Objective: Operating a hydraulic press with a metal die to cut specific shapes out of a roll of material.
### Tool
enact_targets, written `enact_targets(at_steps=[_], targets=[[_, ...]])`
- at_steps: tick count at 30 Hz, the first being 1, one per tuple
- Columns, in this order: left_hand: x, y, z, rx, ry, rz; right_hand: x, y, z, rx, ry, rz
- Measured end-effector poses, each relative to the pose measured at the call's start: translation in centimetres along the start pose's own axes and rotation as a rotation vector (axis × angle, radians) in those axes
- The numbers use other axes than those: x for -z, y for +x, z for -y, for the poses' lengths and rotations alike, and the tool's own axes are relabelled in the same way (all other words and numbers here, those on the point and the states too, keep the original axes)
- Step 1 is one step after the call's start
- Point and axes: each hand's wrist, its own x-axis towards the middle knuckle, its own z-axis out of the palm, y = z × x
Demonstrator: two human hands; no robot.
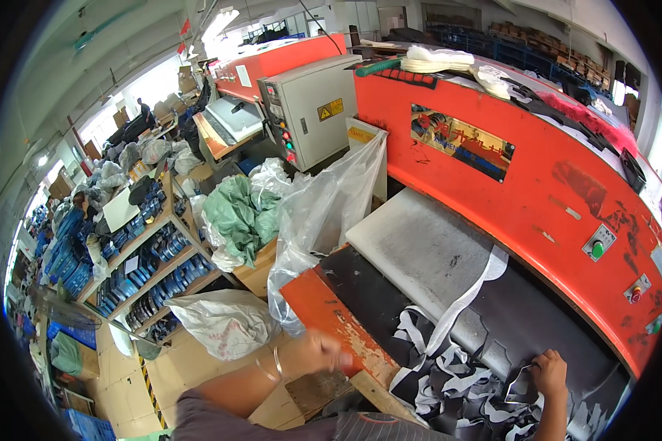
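Note:
My right hand [550,373] is at the front of the red press bed, its fingers closed on the edge of a thin-walled metal cutting die [521,386]. The die rests on or just over dark sheet material [566,331] with a pale cut edge. Around it lie curled grey and black offcut strips [449,389], and one long pale strip [460,305] runs up toward the grey cutting board [419,235]. Beside the worn orange side table [335,316], my left hand [318,353] hangs blurred by motion, a bangle on its wrist. Nothing shows in it, and its fingers are smeared.
The red press beam [507,191] spans the far side, with a green button [597,250] and a red one [635,294]. A clear plastic bag [324,213] hangs by the table's left. Further left stand a white sack [228,323] and shelves [151,275] of blue dies.

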Motion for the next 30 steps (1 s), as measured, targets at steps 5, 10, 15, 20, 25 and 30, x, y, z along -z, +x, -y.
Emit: enact_targets(at_steps=[5, 10, 15, 20, 25, 30], targets=[[-0.8, 4.2, -10.6, -1.092, -0.459, 0.052, -0.6, -0.5, -0.5, 0.002, -0.016, 0.029], [-5.1, 1.3, -18.6, -1.413, -0.93, 0.343, -1.0, 0.1, 0.0, -0.051, -0.036, 0.023], [-10.0, 2.2, -19.5, -1.698, -0.99, 0.088, -0.5, -0.4, 0.4, -0.119, -0.022, -0.002], [-9.8, 1.6, -19.2, -1.664, -1.022, 0.145, -1.0, -1.4, -0.2, -0.115, -0.057, -0.035], [-8.8, 0.8, -19.1, -1.63, -1.081, 0.229, -0.9, -1.1, 0.0, -0.099, -0.05, -0.02], [-8.3, -0.6, -19.0, -1.595, -1.142, 0.323, -1.3, -1.4, -1.0, -0.094, -0.028, -0.012]])
